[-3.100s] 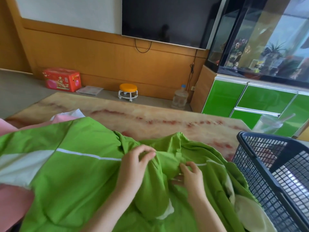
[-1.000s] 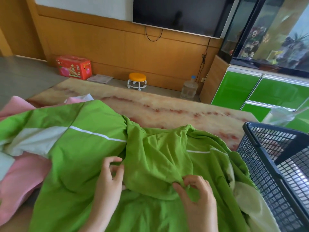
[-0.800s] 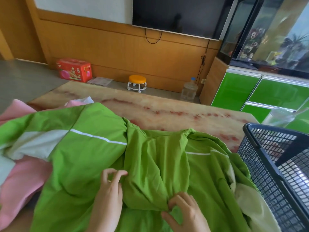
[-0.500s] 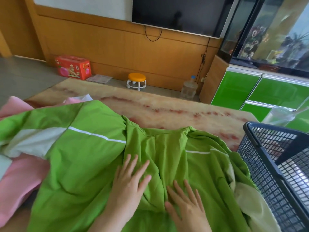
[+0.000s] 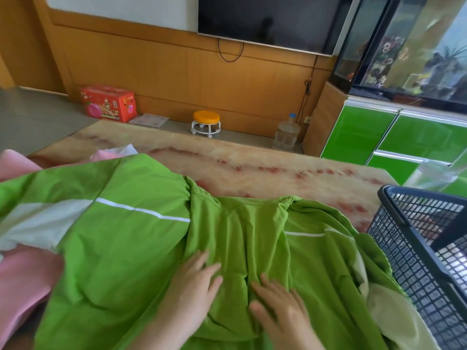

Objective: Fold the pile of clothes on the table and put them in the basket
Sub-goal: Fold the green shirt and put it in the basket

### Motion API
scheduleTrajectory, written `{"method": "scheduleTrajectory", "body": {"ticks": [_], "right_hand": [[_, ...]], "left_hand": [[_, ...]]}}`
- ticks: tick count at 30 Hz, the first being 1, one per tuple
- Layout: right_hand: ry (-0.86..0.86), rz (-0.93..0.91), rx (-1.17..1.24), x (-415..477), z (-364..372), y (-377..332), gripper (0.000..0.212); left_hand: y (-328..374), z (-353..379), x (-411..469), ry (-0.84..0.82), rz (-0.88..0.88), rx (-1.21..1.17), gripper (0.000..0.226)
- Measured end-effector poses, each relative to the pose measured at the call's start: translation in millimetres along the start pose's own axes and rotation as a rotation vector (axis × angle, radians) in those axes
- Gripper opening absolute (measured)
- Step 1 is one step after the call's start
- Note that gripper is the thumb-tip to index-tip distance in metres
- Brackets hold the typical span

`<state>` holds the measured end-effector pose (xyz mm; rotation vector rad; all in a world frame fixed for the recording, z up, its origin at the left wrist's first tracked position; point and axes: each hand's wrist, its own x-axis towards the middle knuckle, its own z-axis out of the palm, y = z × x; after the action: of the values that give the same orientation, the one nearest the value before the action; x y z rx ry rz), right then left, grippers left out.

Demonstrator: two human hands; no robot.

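Right, both hands are down flat on the green garment (image 5: 121,261), side by side; the left hand (image 5: 194,284) lies palm-down with fingers straight and spread on a folded-over flap of the cloth; the right hand (image 5: 280,306) sits just beside it, also palm-down with fingers extended, slightly blurred; neither is gripping anything, both are released and pressing on fabric. The green garment sprawls across the near side of the table (image 5: 252,168), a thin white stripe and a white panel showing on its left part; its right edge lies against the wall of the dark mesh basket (image 5: 404,269), which stands at the right end of the table. Pink clothes (image 5: 22,279) lie under and to the left of the green one; a pale cream piece (image 5: 394,322) peeks out at the lower right, touching the basket. Beyond the table, on the floor by the wooden wall: a red box (image 5: 108,103), a small orange-topped stool (image 5: 206,122), a clear water bottle (image 5: 286,132); a dark television (image 5: 267,18) hangs above; green cabinets (image 5: 358,132) stand at the right
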<state>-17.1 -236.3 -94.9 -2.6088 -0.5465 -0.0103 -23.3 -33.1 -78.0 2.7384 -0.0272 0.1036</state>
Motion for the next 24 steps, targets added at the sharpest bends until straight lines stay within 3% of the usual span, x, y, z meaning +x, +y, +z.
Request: {"method": "scheduleTrajectory", "body": {"ticks": [2, 4, 8, 11, 13, 15, 17, 19, 21, 24], "right_hand": [[0.099, 0.005, 0.145, 24, -29, 4, 0.052], [0.191, 0.181, 0.173, 64, -50, 15, 0.05], [0.164, 0.396, 0.246, 147, -58, 34, 0.06], [0.08, 0.483, 0.279, 185, -44, 47, 0.073], [0.142, 0.456, 0.239, 201, -33, 51, 0.064], [0.306, 0.419, 0.19, 209, -29, 53, 0.048], [0.425, 0.368, 0.1, 212, -24, 57, 0.036], [0.325, 0.382, -0.082, 209, -18, 55, 0.038], [0.161, 0.432, -0.137, 195, -15, 41, 0.054], [0.081, 0.187, -0.153, 151, -16, 8, 0.071]], "left_hand": [[1, -21, 32, 0.111, -0.086, -0.057, 0.039], [2, -36, 72, 0.211, -0.158, 0.013, 0.041], [-7, -43, 149, 0.081, -0.376, 0.137, 0.045], [-27, -34, 187, 0.109, -0.467, 0.14, 0.045], [-42, -25, 200, 0.175, -0.428, 0.035, 0.036], [-52, -22, 207, 0.254, -0.283, -0.042, 0.031], [-59, -27, 211, 0.328, -0.214, 0.018, 0.032], [-61, -29, 208, 0.338, -0.197, 0.133, 0.034], [-51, -29, 195, 0.301, -0.2, 0.202, 0.038], [-25, -21, 150, 0.224, -0.039, 0.196, 0.042]]}}
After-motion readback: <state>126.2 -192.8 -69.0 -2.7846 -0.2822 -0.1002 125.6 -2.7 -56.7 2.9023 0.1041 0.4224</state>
